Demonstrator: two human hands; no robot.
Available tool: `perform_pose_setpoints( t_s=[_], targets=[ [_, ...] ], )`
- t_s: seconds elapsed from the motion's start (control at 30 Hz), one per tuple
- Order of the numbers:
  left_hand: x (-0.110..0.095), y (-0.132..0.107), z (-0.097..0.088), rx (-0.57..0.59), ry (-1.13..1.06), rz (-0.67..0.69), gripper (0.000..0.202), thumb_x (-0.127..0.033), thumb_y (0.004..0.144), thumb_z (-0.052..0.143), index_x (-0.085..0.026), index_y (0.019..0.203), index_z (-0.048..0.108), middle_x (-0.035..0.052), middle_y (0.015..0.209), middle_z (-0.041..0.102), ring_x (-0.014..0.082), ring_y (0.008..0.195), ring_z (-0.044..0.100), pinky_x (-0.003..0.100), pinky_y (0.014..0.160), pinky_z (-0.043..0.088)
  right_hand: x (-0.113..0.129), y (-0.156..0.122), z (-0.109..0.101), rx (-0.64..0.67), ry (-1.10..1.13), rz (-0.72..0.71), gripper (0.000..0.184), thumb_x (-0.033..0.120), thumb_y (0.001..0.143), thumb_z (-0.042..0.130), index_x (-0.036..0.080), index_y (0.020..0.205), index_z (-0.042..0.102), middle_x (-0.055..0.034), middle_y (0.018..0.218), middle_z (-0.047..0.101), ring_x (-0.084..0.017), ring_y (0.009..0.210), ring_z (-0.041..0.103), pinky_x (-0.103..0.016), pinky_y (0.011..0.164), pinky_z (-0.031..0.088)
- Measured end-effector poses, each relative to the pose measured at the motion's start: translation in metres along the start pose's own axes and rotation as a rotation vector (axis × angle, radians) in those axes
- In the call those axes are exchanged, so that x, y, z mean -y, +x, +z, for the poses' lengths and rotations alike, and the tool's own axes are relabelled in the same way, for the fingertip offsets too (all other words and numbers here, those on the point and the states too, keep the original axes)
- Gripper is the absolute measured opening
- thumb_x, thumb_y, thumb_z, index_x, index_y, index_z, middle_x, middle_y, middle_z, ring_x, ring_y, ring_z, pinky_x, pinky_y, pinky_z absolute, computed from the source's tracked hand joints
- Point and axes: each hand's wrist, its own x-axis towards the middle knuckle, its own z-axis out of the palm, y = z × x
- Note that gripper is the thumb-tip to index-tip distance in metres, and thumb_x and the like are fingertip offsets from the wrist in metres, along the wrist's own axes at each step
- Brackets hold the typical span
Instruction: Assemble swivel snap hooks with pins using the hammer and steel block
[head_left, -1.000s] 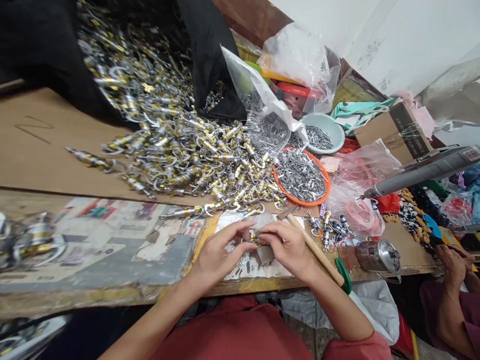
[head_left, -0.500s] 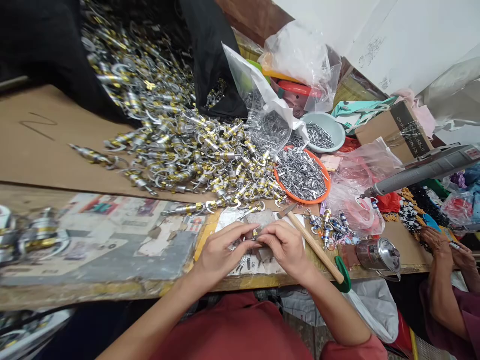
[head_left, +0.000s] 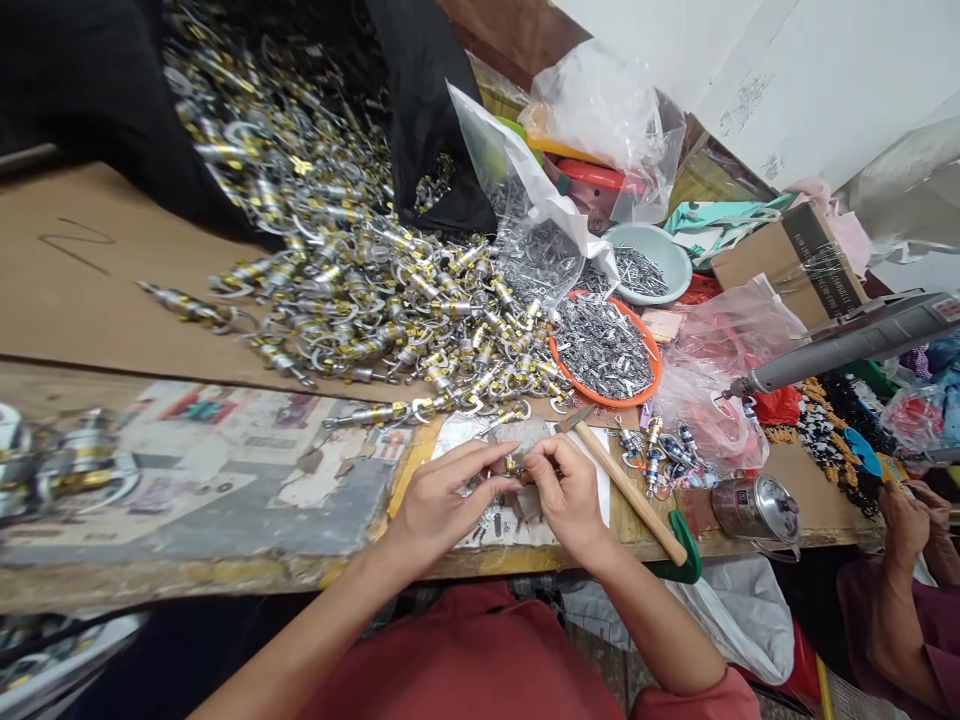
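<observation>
Pinching one small silver-and-gold lock piece (head_left: 512, 466) between fingertips of both hands, left hand (head_left: 435, 505) and right hand (head_left: 571, 500) closed around it, above the counter (head_left: 225, 560) near a wooden-handled hammer (head_left: 630, 495).

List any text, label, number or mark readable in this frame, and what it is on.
No text is legible.
Black strip on the cardboard box: white print, too small to read.
Printed sheets on the table: blurred.
Brown cardboard sheet: a drawn squiggle, not clearly a character.
</observation>
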Motion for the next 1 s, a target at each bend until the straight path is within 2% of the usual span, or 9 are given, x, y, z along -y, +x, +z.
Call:
perform_pose_setpoints(
  t_s=[0.3, 0.4, 0.57, 0.67, 0.77, 0.87, 1.0],
  targets=[
    [0.002, -0.002, 0.002, -0.025, -0.094, -0.002, 0.018, -0.016, 0.074, 0.060, -0.017, 0.088, 0.071, 0.0065, 0.079, 0.071, 0.0154, 0.070, 0.065, 0.023, 0.065, 0.053, 0.002, 0.000, 0.005, -0.034, -0.057, -0.041, 0.025, 0.033, 0.088, 0.045, 0.019, 0.068, 0.050, 0.0002, 0.065, 0.049, -0.013, 0.062, 0.046, -0.024, 0.058, 0.036],
    [0.000, -0.001, 0.002, -0.021, -0.157, -0.075, 0.013, -0.017, 0.073, 0.061, -0.018, 0.078, 0.073, 0.0053, 0.074, 0.070, 0.0149, 0.068, 0.065, 0.022, 0.063, 0.052, 0.003, -0.002, 0.005, -0.034, -0.070, -0.052, 0.025, 0.032, 0.089, 0.043, 0.019, 0.069, 0.050, 0.0003, 0.065, 0.049, -0.013, 0.062, 0.047, -0.024, 0.058, 0.037],
    [-0.004, 0.000, 0.001, -0.025, -0.267, -0.280, 0.008, -0.022, 0.067, 0.066, -0.020, 0.067, 0.074, 0.0029, 0.067, 0.068, 0.0148, 0.063, 0.063, 0.021, 0.055, 0.051, 0.002, -0.004, 0.003, -0.044, -0.036, -0.124, 0.024, 0.034, 0.089, 0.043, 0.019, 0.073, 0.052, -0.0015, 0.070, 0.053, -0.014, 0.068, 0.052, -0.025, 0.062, 0.043],
    [-0.007, 0.003, -0.004, -0.013, -0.307, -0.369, 0.010, -0.027, 0.068, 0.066, -0.020, 0.065, 0.073, 0.0025, 0.067, 0.069, 0.0155, 0.062, 0.063, 0.023, 0.057, 0.051, -0.005, -0.007, -0.005, -0.064, -0.052, -0.298, 0.017, 0.033, 0.083, 0.055, 0.019, 0.093, 0.054, -0.0056, 0.086, 0.057, -0.016, 0.081, 0.056, -0.028, 0.069, 0.049],
    [-0.009, 0.006, -0.009, 0.002, -0.272, -0.403, 0.015, -0.031, 0.070, 0.064, -0.019, 0.065, 0.071, 0.0019, 0.065, 0.070, 0.0152, 0.059, 0.061, 0.023, 0.055, 0.050, -0.016, -0.011, -0.016, -0.003, -0.189, -0.556, 0.020, 0.017, 0.084, 0.053, 0.021, 0.102, 0.056, -0.0078, 0.096, 0.061, -0.016, 0.090, 0.059, -0.029, 0.074, 0.051],
    [-0.012, 0.008, -0.011, 0.002, -0.154, -0.352, 0.018, -0.033, 0.073, 0.060, -0.019, 0.065, 0.069, 0.0013, 0.064, 0.068, 0.0153, 0.059, 0.060, 0.024, 0.056, 0.049, -0.021, -0.012, -0.025, 0.072, -0.315, -0.737, 0.029, 0.008, 0.086, 0.042, 0.021, 0.105, 0.059, -0.0088, 0.098, 0.063, -0.016, 0.090, 0.060, -0.028, 0.072, 0.053],
    [-0.014, 0.007, -0.010, 0.016, 0.000, -0.222, 0.018, -0.030, 0.076, 0.056, -0.019, 0.067, 0.067, 0.0021, 0.068, 0.068, 0.0162, 0.065, 0.061, 0.025, 0.062, 0.047, -0.017, -0.008, -0.030, 0.098, -0.428, -0.869, 0.030, 0.009, 0.085, 0.045, 0.017, 0.112, 0.057, -0.0116, 0.097, 0.065, -0.019, 0.092, 0.060, -0.031, 0.071, 0.053]
  ],
)
